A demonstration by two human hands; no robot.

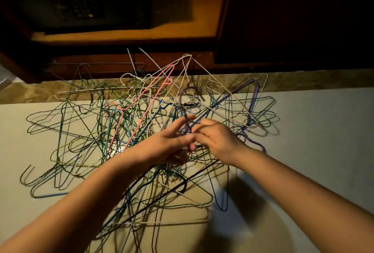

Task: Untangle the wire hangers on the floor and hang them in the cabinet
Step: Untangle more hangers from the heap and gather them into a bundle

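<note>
While poised above the middle of the wire hanger tangle [139,115] on the floor [313,131], left hand [172,139] with fingers [186,120] straight and spread; right hand [218,139] just beside, fingers [200,140] curled into the wires, pinch impossible to tell.

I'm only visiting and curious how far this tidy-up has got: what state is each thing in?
wire hangers, tangled in one heap on the floor
pink hanger, tilted upward, caught in the heap
cabinet, open
safe, inside the cabinet, door looks shut
left hand, over the heap, fingers stretched out, grip unclear
right hand, fingers curled into the wires, apparently pinching one
</note>
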